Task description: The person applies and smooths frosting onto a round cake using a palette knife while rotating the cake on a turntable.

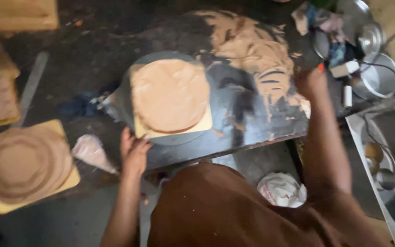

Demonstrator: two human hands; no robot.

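A flat round slab of tan clay (169,93) lies on a square yellow board (204,123), which sits on a round grey turntable (126,98). My left hand (133,150) grips the near left corner of the board and the turntable's rim. My right hand (309,82) reaches out to the far right edge of the dark, clay-smeared worktop (252,128); it is blurred, and whether it holds anything does not show.
Another yellow board with a ridged clay disc (24,162) lies at the left, with a crumpled plastic bag (90,153) beside it. Metal bowls and pans (376,75) crowd the far right. A white bag (282,190) sits below the worktop. More boards are stacked at the far left.
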